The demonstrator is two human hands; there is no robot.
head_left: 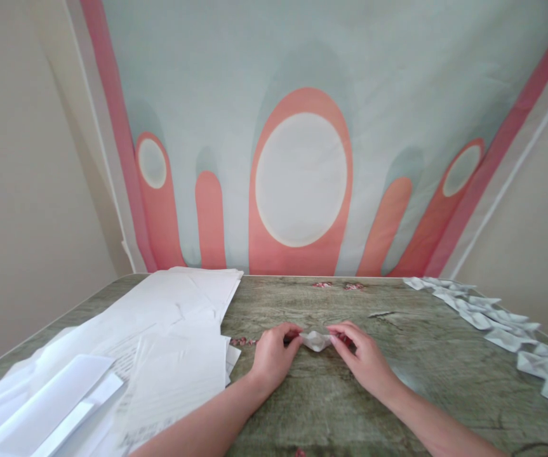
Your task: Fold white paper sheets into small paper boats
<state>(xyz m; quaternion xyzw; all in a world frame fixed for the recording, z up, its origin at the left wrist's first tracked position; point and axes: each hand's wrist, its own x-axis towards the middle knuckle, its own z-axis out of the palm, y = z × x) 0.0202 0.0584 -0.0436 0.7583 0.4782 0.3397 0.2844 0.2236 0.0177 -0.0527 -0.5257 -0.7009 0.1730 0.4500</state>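
A small folded white paper boat [316, 341] is held just over the wooden table, between my two hands. My left hand [276, 353] pinches its left end between thumb and fingers. At the opposite end, my right hand [360, 353] grips the paper in the same way, thumb below the fingers. The middle of the boat shows between the fingertips; its two tips are partly hidden by them.
Sheets of white paper [178, 374], some printed, lie in overlapping piles on the left, with folded strips [49, 406] in front. Several folded paper boats [505, 339] line the right side of the wood-patterned table [302, 412]. A coloured backdrop [302, 260] stands behind the table.
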